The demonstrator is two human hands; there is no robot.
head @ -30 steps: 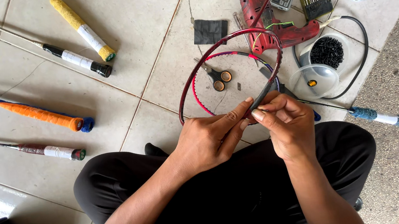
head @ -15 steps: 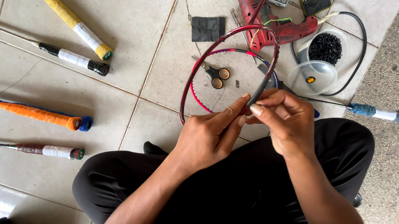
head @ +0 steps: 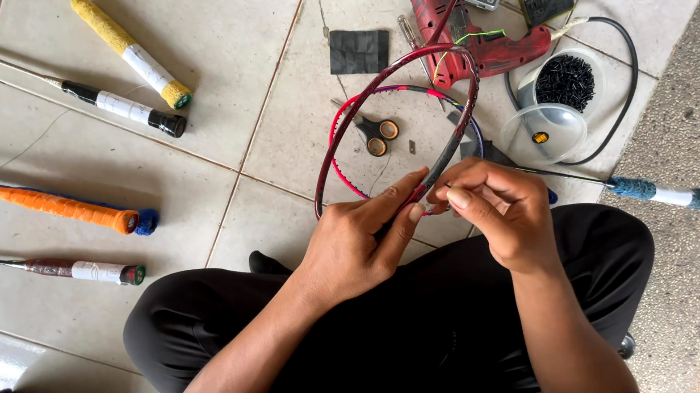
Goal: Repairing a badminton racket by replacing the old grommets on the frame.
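The left hand (head: pixel 356 245) is clamping the near rim of the dark red racket frame (head: pixel 398 118), fingers closed. The right hand (head: pixel 500 208), just beside, is pinching something too small to identify against the rim. This looks like grommet work; the next move needs fine fingertip alignment.

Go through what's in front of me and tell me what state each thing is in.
Racket frame: unstrung, held at its lower rim.
Left hand: gripping the frame.
Right hand: pinching at the frame.
Red drill: lying on its side.
Clear tub: open, holding small black pieces.
Scissors: lying flat.
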